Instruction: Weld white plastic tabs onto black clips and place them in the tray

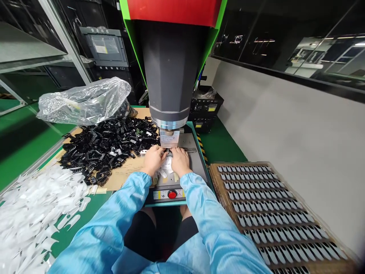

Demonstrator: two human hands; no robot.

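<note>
My left hand and my right hand rest close together on the machine's metal base plate. The fingers of both are bent and pressed in at a small fixture just below the metal press head. Whatever lies under my fingertips is too small and too covered to make out. Between my wrists, several white pieces lie on the plate. In front of them, a red button sits on the machine's front edge.
A heap of black plastic parts spreads over cardboard on the left, with loose white pieces nearer me. A clear plastic bag lies behind. On the right, a brown tray holds rows of grey-and-black parts. The dark machine column rises ahead.
</note>
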